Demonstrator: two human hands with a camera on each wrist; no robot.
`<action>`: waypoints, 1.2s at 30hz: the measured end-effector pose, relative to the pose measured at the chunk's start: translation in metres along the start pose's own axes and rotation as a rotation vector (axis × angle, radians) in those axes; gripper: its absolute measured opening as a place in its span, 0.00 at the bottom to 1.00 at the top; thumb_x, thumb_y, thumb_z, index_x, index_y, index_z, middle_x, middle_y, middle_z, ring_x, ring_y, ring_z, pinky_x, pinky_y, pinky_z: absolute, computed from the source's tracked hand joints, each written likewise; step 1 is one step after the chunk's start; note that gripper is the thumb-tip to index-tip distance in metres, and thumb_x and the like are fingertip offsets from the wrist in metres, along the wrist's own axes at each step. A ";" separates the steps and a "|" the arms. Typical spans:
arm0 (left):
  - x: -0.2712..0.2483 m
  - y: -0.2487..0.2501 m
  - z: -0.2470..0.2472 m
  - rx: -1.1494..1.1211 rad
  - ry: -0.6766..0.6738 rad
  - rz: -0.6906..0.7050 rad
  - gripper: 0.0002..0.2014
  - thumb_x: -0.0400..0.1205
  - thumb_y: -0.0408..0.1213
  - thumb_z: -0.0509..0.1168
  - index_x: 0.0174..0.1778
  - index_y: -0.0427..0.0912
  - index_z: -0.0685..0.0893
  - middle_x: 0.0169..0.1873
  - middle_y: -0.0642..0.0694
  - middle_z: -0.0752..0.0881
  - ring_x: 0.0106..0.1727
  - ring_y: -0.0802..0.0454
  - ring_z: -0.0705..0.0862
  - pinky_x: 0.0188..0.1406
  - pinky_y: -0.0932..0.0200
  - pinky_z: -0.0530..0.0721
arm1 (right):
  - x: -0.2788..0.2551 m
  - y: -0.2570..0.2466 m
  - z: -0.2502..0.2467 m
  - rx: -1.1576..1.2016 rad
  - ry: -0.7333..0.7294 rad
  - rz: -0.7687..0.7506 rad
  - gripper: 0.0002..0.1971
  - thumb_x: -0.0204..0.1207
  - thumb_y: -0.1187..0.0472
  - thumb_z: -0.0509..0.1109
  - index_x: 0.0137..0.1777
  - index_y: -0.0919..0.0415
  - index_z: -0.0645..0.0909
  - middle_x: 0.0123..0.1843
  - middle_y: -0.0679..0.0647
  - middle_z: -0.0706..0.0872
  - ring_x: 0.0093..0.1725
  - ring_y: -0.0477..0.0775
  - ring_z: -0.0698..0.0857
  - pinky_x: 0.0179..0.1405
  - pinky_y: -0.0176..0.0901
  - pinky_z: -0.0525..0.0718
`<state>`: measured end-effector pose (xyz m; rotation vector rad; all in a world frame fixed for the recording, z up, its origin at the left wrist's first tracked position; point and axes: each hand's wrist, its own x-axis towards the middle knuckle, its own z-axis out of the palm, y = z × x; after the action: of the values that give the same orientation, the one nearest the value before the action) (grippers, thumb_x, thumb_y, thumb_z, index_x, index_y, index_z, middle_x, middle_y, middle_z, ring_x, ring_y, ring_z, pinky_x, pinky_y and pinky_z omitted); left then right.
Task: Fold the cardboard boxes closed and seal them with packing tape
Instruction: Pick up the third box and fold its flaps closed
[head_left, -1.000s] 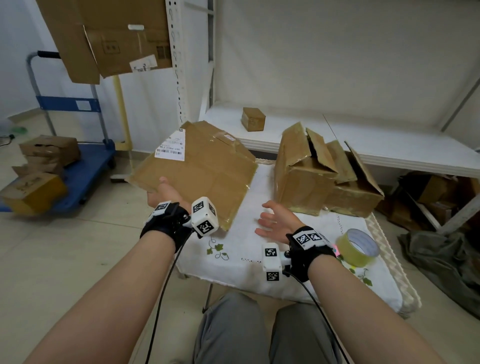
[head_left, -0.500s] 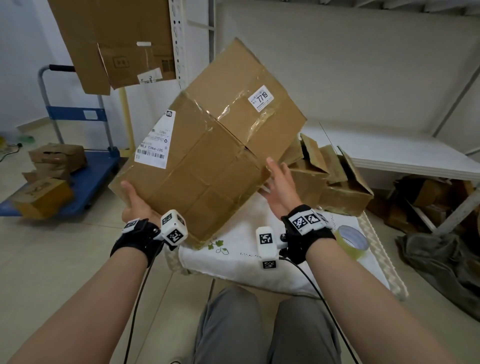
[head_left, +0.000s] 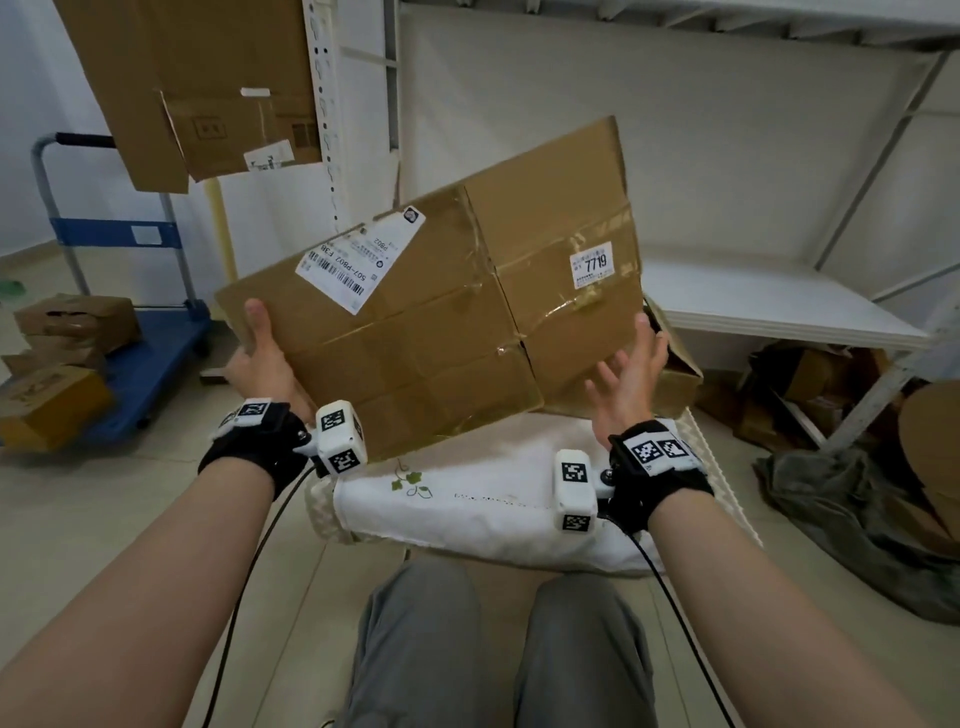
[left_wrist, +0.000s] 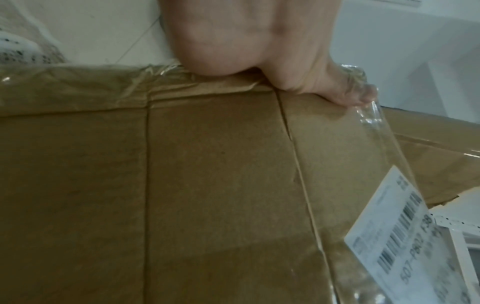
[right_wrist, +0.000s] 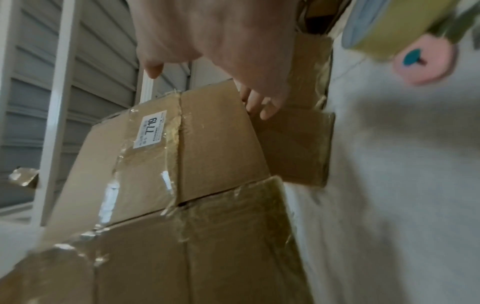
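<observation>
A large brown cardboard box (head_left: 441, 322) with old clear tape and two white labels hangs tilted in the air above the table. My left hand (head_left: 260, 358) grips its left edge, thumb on the near face and fingers hidden behind. In the left wrist view that left hand (left_wrist: 259, 51) clamps the box (left_wrist: 207, 185) at its taped edge. My right hand (head_left: 631, 364) is spread with straight fingers at the box's lower right edge. The right wrist view shows the right hand (right_wrist: 221, 51) beside the box (right_wrist: 182, 185), with a yellowish tape roll (right_wrist: 384, 26) on the cloth.
A white embroidered cloth covers the small table (head_left: 467, 509). An open box (head_left: 675, 374) stands behind the held one. A blue trolley (head_left: 156, 353) with boxes is on the left, a white shelf (head_left: 753, 306) behind, and a dark cloth (head_left: 831, 519) on the floor at right.
The box went from lying on the table edge to being lifted and turned with its taped face toward me. My right hand rose from the cloth to the box's right edge.
</observation>
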<state>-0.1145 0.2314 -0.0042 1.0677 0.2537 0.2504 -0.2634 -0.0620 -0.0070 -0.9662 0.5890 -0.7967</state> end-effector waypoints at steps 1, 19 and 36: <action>0.001 -0.001 0.002 -0.017 -0.010 0.002 0.34 0.76 0.64 0.69 0.65 0.38 0.85 0.56 0.48 0.91 0.51 0.57 0.90 0.47 0.64 0.89 | 0.000 -0.001 -0.006 -0.036 0.000 -0.004 0.43 0.70 0.27 0.69 0.84 0.31 0.56 0.82 0.56 0.73 0.72 0.60 0.80 0.58 0.54 0.82; 0.017 -0.026 0.027 0.078 -0.109 0.138 0.34 0.57 0.77 0.72 0.31 0.47 0.77 0.32 0.52 0.84 0.36 0.54 0.83 0.45 0.57 0.88 | 0.010 0.020 -0.063 -0.008 0.224 0.118 0.26 0.80 0.32 0.63 0.73 0.42 0.66 0.73 0.58 0.75 0.59 0.59 0.83 0.57 0.65 0.88; -0.004 -0.043 0.045 0.033 -0.120 0.240 0.22 0.77 0.61 0.72 0.38 0.43 0.84 0.33 0.52 0.86 0.33 0.60 0.83 0.38 0.62 0.86 | 0.022 0.030 -0.065 -0.128 0.248 0.191 0.36 0.52 0.16 0.59 0.58 0.31 0.73 0.75 0.52 0.73 0.73 0.65 0.74 0.71 0.76 0.69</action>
<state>-0.0998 0.1732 -0.0211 1.1419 0.0211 0.3963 -0.2890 -0.1014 -0.0648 -0.9181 0.9426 -0.7185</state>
